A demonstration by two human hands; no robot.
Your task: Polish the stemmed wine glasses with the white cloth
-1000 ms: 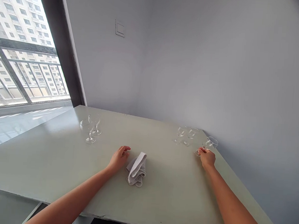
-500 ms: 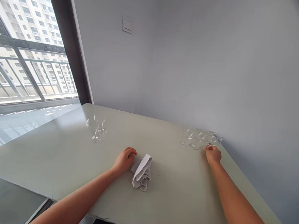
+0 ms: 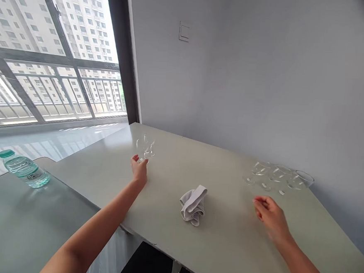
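My left hand (image 3: pixel 139 169) is at the far left of the table, its thumb and fingers closed around the foot of a clear stemmed glass (image 3: pixel 142 144). Another stemmed glass (image 3: pixel 151 149) stands right behind it. My right hand (image 3: pixel 270 215) hovers over the right side with loosely curled fingers and nothing visible in them. Beyond it several clear stemmed glasses stand in a close row, among them a left one (image 3: pixel 260 169), a middle one (image 3: pixel 279 173) and one at the right end (image 3: pixel 302 178). A crumpled grey-white cloth (image 3: pixel 193 206) lies between my hands.
A water bottle (image 3: pixel 26 170) with a green cap lies on a lower glossy surface (image 3: pixel 4 219) to the left. The pale table (image 3: pixel 180 165) meets the grey wall (image 3: pixel 266 96) at the back and right. A window (image 3: pixel 50 60) is at the left.
My right hand has let go of the rightmost glass and drawn back toward me. My left hand has moved from beside the cloth to the left glasses. The view has swung left, showing the bottle.
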